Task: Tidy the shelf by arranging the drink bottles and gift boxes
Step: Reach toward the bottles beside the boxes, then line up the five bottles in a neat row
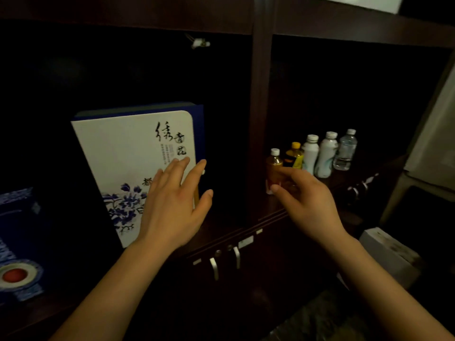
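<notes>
A white gift box [128, 156] with blue flowers and black calligraphy stands upright in the left shelf bay. My left hand [172, 203] is spread flat in front of its lower right corner, fingers apart, holding nothing. In the right bay a row of bottles stands: an amber tea bottle [273, 166], a yellow-capped bottle [294, 156], two white bottles [310, 153] [326, 153] and a clear water bottle [345, 151]. My right hand [307, 200] hovers just in front of the amber bottle, fingers loosely curled; I cannot tell whether they touch it.
A dark blue patterned gift box [19, 244] with a red-centred medallion lies at the far left. A wooden post [261, 119] divides the two bays. Cabinet doors with metal handles [225, 262] sit below the shelf. A white box [391, 257] rests on the floor at right.
</notes>
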